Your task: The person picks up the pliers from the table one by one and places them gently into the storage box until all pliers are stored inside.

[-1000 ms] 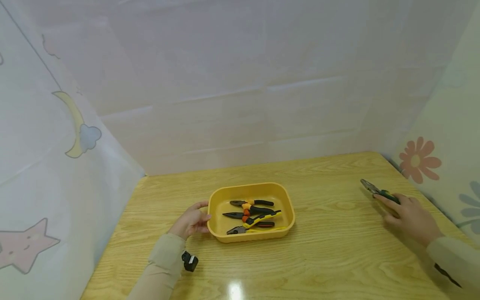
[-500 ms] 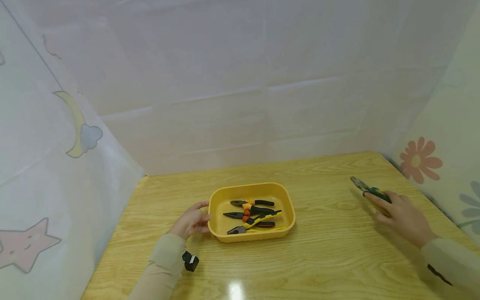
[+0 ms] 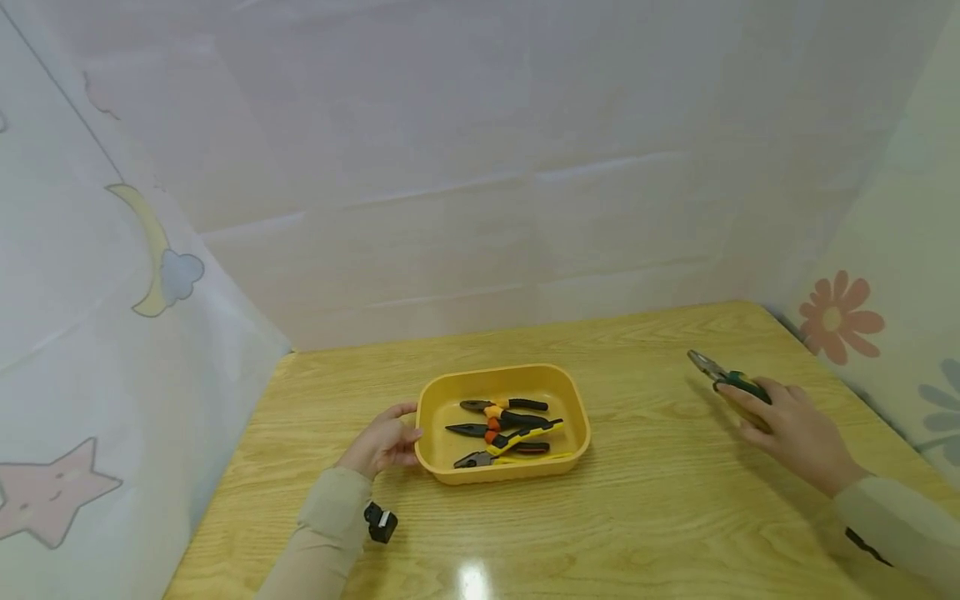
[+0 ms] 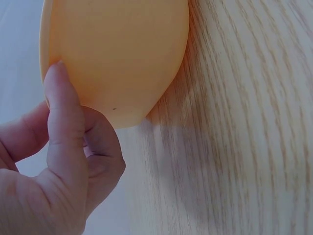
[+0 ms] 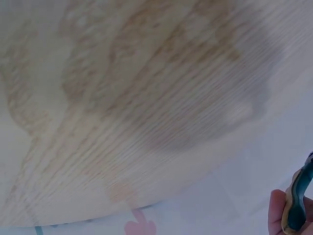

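Note:
A yellow rectangular tray (image 3: pixel 442 477) with rounded corners sits near the middle of the table. My left hand (image 3: pixel 382 442) pinches its left rim, thumb over the edge and fingers outside, as the left wrist view shows up close. Inside lie several pliers: a pair with orange and black handles (image 3: pixel 517 406), long-nose pliers (image 3: pixel 468 430) with red and black handles, and yellow-handled pliers (image 3: pixel 517 437). Over the right side of the table my right hand (image 3: pixel 798 433) grips green-handled pliers (image 3: pixel 738 383) by the handles, their metal nose pointing up and left.
The wood-grain table (image 3: pixel 637 517) reaches back to a pale sheet wall (image 3: pixel 495 208). More sheets with printed figures hang at left and right, one with a red flower (image 3: pixel 840 321). A small black device (image 3: pixel 381 523) is at the left wrist.
My right hand has moved left with the green-handled pliers, a little toward the tray. My left hand and the tray have stayed in place.

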The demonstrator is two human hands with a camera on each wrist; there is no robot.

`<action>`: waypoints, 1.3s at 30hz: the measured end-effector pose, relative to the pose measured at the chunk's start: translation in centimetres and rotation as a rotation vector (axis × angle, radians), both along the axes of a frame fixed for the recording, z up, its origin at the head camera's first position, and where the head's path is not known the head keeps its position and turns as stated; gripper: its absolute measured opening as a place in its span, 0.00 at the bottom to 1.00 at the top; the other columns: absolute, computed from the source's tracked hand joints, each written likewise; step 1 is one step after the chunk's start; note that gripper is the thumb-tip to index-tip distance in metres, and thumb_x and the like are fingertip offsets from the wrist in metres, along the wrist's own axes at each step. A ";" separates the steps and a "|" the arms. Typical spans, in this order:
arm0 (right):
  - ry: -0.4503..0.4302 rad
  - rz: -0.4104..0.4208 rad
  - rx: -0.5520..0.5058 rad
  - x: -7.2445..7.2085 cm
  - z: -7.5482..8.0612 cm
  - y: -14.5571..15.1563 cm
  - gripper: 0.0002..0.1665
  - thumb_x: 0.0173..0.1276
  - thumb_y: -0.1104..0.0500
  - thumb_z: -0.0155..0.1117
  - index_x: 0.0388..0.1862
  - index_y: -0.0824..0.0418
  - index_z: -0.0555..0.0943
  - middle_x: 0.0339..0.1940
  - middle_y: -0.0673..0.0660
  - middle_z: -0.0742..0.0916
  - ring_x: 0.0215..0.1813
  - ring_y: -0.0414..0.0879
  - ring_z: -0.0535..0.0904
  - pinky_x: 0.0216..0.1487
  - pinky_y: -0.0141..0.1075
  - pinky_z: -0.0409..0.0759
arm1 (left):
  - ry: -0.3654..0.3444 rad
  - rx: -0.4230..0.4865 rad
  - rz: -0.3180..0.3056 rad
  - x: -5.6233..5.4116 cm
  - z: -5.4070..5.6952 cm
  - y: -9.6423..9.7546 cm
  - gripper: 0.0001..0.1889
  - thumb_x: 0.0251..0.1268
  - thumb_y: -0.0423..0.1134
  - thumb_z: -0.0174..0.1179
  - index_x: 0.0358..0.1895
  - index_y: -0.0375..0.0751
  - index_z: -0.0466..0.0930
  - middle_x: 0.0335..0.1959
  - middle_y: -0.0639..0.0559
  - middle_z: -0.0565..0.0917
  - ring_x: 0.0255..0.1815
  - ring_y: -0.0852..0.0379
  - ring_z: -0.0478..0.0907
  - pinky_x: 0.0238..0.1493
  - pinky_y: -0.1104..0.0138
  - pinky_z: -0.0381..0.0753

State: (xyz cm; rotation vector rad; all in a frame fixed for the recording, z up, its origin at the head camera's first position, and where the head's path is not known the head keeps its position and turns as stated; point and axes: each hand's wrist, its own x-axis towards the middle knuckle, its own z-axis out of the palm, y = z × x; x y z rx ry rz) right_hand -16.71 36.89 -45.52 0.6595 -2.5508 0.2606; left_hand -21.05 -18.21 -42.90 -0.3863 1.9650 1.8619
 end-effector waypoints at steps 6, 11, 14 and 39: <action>0.011 0.019 -0.009 0.1 0.2 -0.6 0.35 0.67 0.55 0.67 0.72 0.46 0.68 0.49 0.73 0.75 0.42 0.71 0.73 0.15 0.45 0.74 | -0.002 0.019 0.003 -0.1 0.0 0.1 0.29 0.68 0.21 0.48 0.72 0.33 0.56 0.33 0.41 0.79 0.23 0.56 0.77 0.20 0.67 0.81; 0.042 0.041 -0.010 0.1 0.5 -1.3 0.27 0.75 0.43 0.53 0.70 0.47 0.69 0.49 0.73 0.76 0.41 0.70 0.74 0.15 0.46 0.74 | -0.006 0.014 0.007 -0.2 0.0 0.1 0.29 0.68 0.21 0.49 0.71 0.34 0.57 0.34 0.40 0.79 0.24 0.55 0.77 0.21 0.66 0.82; 0.053 0.054 -0.013 0.0 0.5 -1.6 0.28 0.76 0.39 0.45 0.70 0.48 0.70 0.48 0.73 0.76 0.40 0.70 0.74 0.18 0.50 0.76 | -0.002 0.013 0.009 -0.2 0.0 0.1 0.29 0.68 0.20 0.48 0.71 0.33 0.57 0.34 0.39 0.79 0.25 0.54 0.78 0.22 0.65 0.82; 0.067 0.107 -0.045 -0.1 1.1 -4.6 0.38 0.74 0.32 0.30 0.66 0.51 0.73 0.50 0.72 0.76 0.43 0.68 0.73 0.21 0.52 0.76 | 0.000 0.020 -0.005 0.0 0.1 0.0 0.30 0.67 0.20 0.48 0.72 0.32 0.55 0.36 0.39 0.79 0.25 0.54 0.80 0.23 0.64 0.83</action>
